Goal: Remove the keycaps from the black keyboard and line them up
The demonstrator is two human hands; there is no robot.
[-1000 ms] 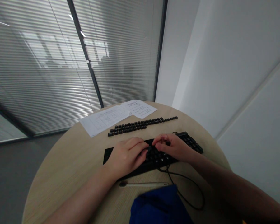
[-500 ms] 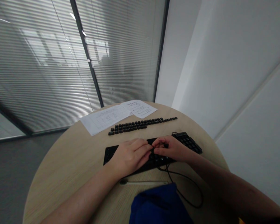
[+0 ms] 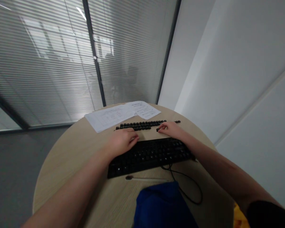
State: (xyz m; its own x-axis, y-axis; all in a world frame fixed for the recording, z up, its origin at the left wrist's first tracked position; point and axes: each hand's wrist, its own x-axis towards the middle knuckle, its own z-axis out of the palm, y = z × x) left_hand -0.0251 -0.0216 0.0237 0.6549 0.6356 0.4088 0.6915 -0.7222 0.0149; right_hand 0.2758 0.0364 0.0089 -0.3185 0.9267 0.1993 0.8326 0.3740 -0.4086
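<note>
A black keyboard (image 3: pixel 149 155) lies across the table in front of me. My left hand (image 3: pixel 122 142) is over its far left edge, fingers curled and close together; whatever may be between them is hidden. Beyond the keyboard, my right hand (image 3: pixel 171 129) pinches a small black keycap (image 3: pixel 158 129) at the table surface. Loose black keycaps (image 3: pixel 142 124) stand in rows on the far side, partly covered by both hands.
Printed papers (image 3: pixel 109 117) lie at the back of the round wooden table (image 3: pixel 59 171). Nearer me are a slim brush-like tool (image 3: pixel 147 179), a looped black cable (image 3: pixel 194 183) and blue cloth (image 3: pixel 161 205). A white wall (image 3: pixel 247 79) rises on the right.
My right hand has moved away from the keyboard's keys to the loose keycaps behind it. My left hand has shifted left and back, uncovering the middle of the keyboard.
</note>
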